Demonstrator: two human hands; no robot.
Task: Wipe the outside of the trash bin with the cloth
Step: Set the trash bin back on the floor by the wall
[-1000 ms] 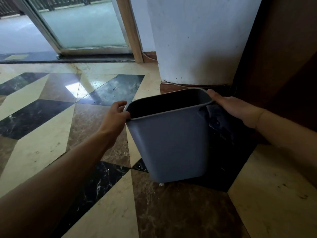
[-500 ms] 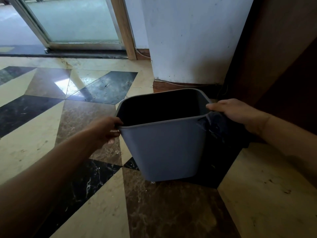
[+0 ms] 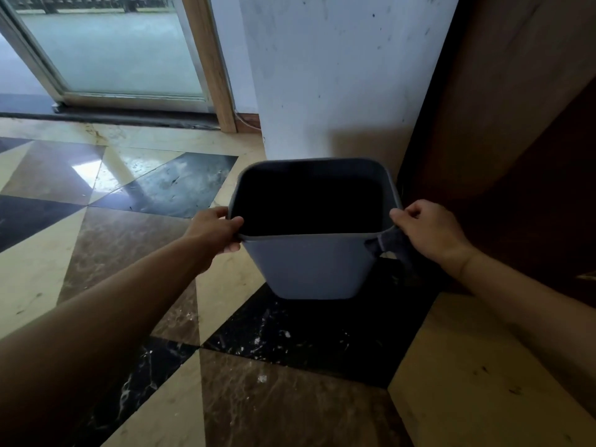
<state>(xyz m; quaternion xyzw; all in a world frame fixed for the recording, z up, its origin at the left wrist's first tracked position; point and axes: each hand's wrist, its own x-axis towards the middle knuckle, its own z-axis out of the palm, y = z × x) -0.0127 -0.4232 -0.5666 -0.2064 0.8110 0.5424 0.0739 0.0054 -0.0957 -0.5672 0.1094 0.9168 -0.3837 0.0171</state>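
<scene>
A grey-blue plastic trash bin (image 3: 312, 269) stands upright on the marble floor, its dark empty inside facing me. My left hand (image 3: 211, 232) grips the bin's left rim, thumb over the edge. My right hand (image 3: 430, 232) holds the right rim corner together with a dark grey cloth (image 3: 392, 245), which hangs down the bin's right side beneath the hand.
A white pillar (image 3: 338, 75) rises just behind the bin. Dark wooden furniture (image 3: 516, 156) stands close on the right. A glass sliding door (image 3: 106, 50) with a wooden frame is at the back left. Patterned marble floor (image 3: 129, 253) spreads left and toward me.
The bin went from tilted to upright and moved back toward the pillar. My left hand shifted its grip on the left rim; my right hand closed over the right corner with the cloth.
</scene>
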